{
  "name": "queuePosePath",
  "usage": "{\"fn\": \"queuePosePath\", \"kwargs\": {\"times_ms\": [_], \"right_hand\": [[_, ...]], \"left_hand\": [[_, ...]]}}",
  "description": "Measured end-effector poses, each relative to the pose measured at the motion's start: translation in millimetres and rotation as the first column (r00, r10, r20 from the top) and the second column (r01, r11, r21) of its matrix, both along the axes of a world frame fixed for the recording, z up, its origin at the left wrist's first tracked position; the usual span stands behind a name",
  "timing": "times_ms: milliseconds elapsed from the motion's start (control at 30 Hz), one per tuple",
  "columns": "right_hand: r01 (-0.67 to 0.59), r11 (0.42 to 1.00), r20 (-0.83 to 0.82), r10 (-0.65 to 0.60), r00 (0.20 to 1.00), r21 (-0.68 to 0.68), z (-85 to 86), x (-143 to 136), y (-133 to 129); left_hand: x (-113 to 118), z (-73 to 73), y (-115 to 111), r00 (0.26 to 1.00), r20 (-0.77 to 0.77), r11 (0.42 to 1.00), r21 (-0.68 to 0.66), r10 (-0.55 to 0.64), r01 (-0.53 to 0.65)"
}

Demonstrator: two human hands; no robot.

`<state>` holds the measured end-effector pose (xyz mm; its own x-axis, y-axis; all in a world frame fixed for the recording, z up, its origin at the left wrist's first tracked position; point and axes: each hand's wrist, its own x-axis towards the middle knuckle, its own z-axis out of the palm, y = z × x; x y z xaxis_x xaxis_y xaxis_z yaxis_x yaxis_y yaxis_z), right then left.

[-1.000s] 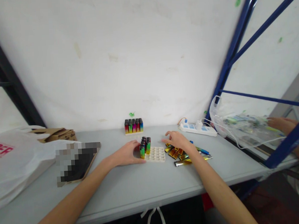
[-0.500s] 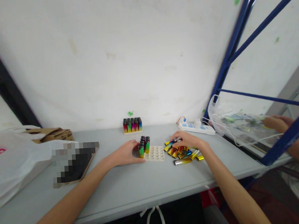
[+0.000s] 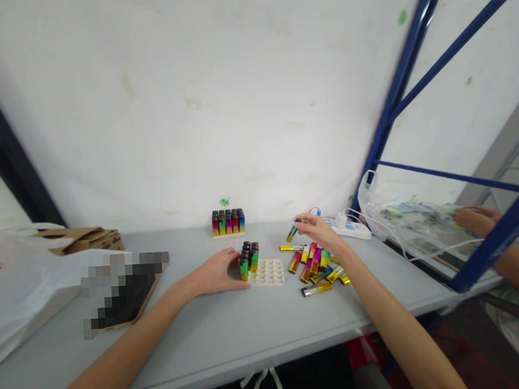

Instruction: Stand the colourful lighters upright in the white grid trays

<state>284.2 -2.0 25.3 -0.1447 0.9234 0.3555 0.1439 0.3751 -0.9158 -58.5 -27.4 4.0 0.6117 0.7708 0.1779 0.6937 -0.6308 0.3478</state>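
- One lighter (image 3: 292,231) is in the right hand (image 3: 316,227), at its fingertips; it tilts down and to the left, off the worktop (image 3: 232,329), toward the back edge from the heap.
- That hand is closed to a pinch on the lighter's upper end.
- The left hand (image 3: 222,270) is half open, curved around the left end of the nearer tray (image 3: 272,273), thumb along its front side; how firmly it grips, I cannot tell.
- Trays: two. The nearer sits mid-worktop; the other tray (image 3: 229,235) stands near the back edge.
- Upright lighters (image 3: 249,258) in the nearer tray: two rows at its left end, at least six, just beside the left hand's fingers; the round holes to their right are bare.
- Standing lighters (image 3: 228,224) in the back tray: five across the front row, more rows behind, too packed to count.
- Loose lighters (image 3: 314,265): a heap of roughly a dozen, right of the nearer tray, below the right hand; they overlap, so the exact number is unclear.
- One power strip (image 3: 350,228) lies near the back right corner.
- One white bag (image 3: 33,287) and some folded cardboard (image 3: 92,238) lie toward the left end.
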Motion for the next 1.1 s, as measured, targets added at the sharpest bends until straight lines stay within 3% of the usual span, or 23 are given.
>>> {"fn": "queuePosePath", "kwargs": {"times_ms": [100,233,433,633,867,1100], "right_hand": [[-0.022,0.999,-0.213,0.014,0.977,-0.034,11.5,-27,3],[-0.164,0.984,-0.314,0.136,0.94,-0.064,21.5,-64,-7],[-0.329,0.925,-0.375,0.241,0.895,-0.191,6.8,-102,-26],[-0.133,0.931,-0.313,0.021,0.949,-0.339,-15.3,-120,-26],[0.015,0.962,-0.263,-0.089,0.961,-0.272,-24.5,-127,-29],[-0.057,0.946,-0.303,-0.045,0.952,-0.319,-23.9,-125,-30]], "left_hand": [[0,-0.1,0,1.0,0.007,1.0,-0.003,-0.012,0.012],[0,-1.2,2,0.999,0.028,0.999,0.007,-0.043,0.043],[1,-1.5,2,0.999,0.019,0.999,0.02,-0.047,0.047],[1,-0.2,0,0.999,0.029,0.999,0.015,-0.045,0.045],[1,-2.4,1,0.999,0.021,0.999,0.019,-0.033,0.032],[1,-1.1,1,0.999,0.005,0.999,0.018,-0.037,0.037]]}}
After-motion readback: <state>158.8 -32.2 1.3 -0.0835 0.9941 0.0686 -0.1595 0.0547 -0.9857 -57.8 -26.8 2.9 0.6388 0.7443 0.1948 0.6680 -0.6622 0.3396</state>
